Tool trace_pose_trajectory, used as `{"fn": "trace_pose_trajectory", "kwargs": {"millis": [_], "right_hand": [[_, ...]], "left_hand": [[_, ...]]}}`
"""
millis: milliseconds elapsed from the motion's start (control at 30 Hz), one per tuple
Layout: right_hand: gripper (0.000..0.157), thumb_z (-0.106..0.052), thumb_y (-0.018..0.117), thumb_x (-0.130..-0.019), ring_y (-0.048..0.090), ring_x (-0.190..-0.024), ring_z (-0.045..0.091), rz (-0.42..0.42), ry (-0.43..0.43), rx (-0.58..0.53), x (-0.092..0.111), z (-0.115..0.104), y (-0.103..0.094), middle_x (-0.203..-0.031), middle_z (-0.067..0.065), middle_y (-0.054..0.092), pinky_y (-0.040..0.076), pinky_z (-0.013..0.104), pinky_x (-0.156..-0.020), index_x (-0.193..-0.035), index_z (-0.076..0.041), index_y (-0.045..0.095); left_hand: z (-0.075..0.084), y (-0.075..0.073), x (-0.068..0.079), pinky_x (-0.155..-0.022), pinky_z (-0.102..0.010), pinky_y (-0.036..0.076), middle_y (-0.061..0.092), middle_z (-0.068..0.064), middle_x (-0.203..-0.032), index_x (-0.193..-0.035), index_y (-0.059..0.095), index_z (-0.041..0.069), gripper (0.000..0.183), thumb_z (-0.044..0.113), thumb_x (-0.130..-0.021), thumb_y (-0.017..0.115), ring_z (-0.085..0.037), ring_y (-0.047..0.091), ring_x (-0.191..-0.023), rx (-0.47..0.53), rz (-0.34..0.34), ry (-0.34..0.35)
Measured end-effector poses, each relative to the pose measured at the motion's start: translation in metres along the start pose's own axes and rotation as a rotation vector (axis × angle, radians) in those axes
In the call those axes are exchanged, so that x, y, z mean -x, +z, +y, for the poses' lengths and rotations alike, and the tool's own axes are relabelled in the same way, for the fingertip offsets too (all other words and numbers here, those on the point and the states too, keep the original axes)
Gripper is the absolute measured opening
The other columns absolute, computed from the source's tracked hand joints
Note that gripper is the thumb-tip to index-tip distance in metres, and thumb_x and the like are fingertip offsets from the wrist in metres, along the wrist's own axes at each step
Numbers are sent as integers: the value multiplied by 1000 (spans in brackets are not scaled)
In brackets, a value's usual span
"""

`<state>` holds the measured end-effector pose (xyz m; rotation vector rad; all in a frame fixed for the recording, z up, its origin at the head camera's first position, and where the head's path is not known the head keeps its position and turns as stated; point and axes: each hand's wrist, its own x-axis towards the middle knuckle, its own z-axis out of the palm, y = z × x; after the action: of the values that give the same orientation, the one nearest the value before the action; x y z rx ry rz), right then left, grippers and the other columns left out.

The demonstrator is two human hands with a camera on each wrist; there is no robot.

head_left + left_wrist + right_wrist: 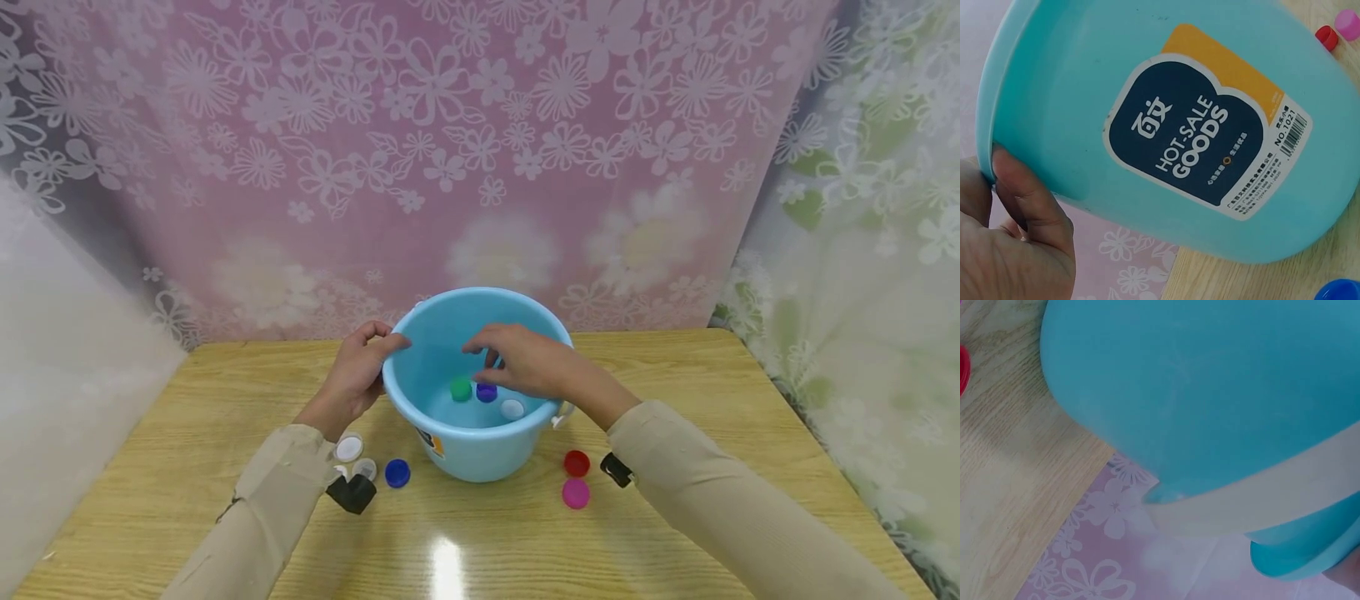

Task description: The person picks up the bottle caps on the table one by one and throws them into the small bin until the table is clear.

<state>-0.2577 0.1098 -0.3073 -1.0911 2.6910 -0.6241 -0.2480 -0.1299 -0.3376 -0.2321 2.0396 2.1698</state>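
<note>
A light blue bucket [480,454] stands on the wooden table, tilted in the left wrist view, where its dark label [1185,131] faces the camera. At its left rim my left hand [356,373] grips the edge, thumb over the lip and fingers outside. My right hand [532,362] reaches in over the right rim, fingers parted and loosely bent, with nothing seen between them. Below it on the bucket floor lie a green cap [461,389], a purple cap [487,393] and a white cap [512,409]. The purple cap sits right by the thumb tip.
Left of the bucket lie a blue cap [397,473] and several white or clear caps [348,447]. Red [577,463] and pink [576,493] caps lie to the right. A pale handle [1241,503] crosses the bucket's outside. A floral curtain [480,167] hangs behind the table.
</note>
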Motion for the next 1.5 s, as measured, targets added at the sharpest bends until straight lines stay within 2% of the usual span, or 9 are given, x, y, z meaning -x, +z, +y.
{"fn": "trace_pose_trajectory", "kwargs": {"millis": [200, 467, 633, 733, 900, 1100, 1167, 1267, 1500], "right_hand": [[32, -22, 64, -93, 61, -95, 11, 129, -54, -34, 2, 4, 0, -113, 1, 62, 51, 28, -80, -122, -8, 62], [20, -8, 60, -93, 61, -87, 13, 527, -202, -56, 9, 10, 1, -105, 6, 63, 54, 31, -75, -112, -5, 65], [21, -2, 61, -90, 59, -88, 15, 656, -271, -45, 21, 13, -4, -109, 8, 59, 53, 33, -76, -111, -2, 64], [23, -1, 62, -90, 58, -90, 16, 691, -263, -22, 35, 17, -9, -113, 7, 58, 53, 33, -76, -112, -3, 64], [27, 1, 62, -89, 57, -91, 14, 734, -195, 9, 65, 35, -15, -118, 7, 56, 52, 30, -75, -116, -3, 63], [40, 8, 60, -86, 57, -89, 16, 824, -82, -27, 100, 66, -5, -121, 9, 53, 47, 19, -73, -125, -1, 55], [40, 8, 61, -86, 57, -88, 16, 821, -40, -38, 110, 75, 3, -120, 8, 53, 48, 19, -71, -125, -2, 55], [36, 5, 61, -88, 57, -87, 15, 750, 0, -60, 121, 89, 18, -117, 7, 54, 50, 21, -68, -122, -3, 56], [33, -7, 61, -93, 58, -95, 17, 421, 16, -186, 139, 104, 57, -126, 3, 50, 53, 29, -73, -126, -12, 56]], "left_hand": [[2, 2, 1, -49, -26, 51, 57, -22, -93, -98, 45, 5, 17, 10, -90, 59, -20, 64, -62, -40, 4, 10], [3, 5, 1, -49, -26, 51, 56, -22, -94, -98, 45, 5, 15, 9, -91, 58, -20, 63, -61, -39, 3, -4], [3, 6, 2, -48, -26, 51, 56, -21, -92, -96, 45, 5, 14, 9, -91, 57, -19, 63, -60, -43, -10, 5], [3, 6, 1, -49, -27, 52, 55, -20, -92, -96, 44, 5, 15, 9, -90, 58, -20, 64, -62, -46, -8, 8], [4, 4, 0, -49, -27, 52, 55, -22, -94, -97, 44, 5, 17, 9, -90, 58, -21, 64, -63, -58, -1, 14], [5, 2, 0, -50, -28, 53, 55, -23, -96, -99, 44, 4, 17, 9, -90, 58, -23, 65, -64, -80, 11, 15], [5, 2, 1, -51, -28, 53, 56, -23, -96, -99, 44, 4, 17, 9, -90, 58, -24, 66, -65, -86, 14, 17], [5, 1, 1, -51, -28, 53, 56, -23, -96, -100, 45, 3, 17, 9, -90, 58, -24, 66, -66, -92, 16, 20], [5, 2, 0, -51, -28, 53, 57, -22, -94, -100, 45, 4, 17, 9, -91, 58, -23, 66, -64, -85, 20, 20]]}}
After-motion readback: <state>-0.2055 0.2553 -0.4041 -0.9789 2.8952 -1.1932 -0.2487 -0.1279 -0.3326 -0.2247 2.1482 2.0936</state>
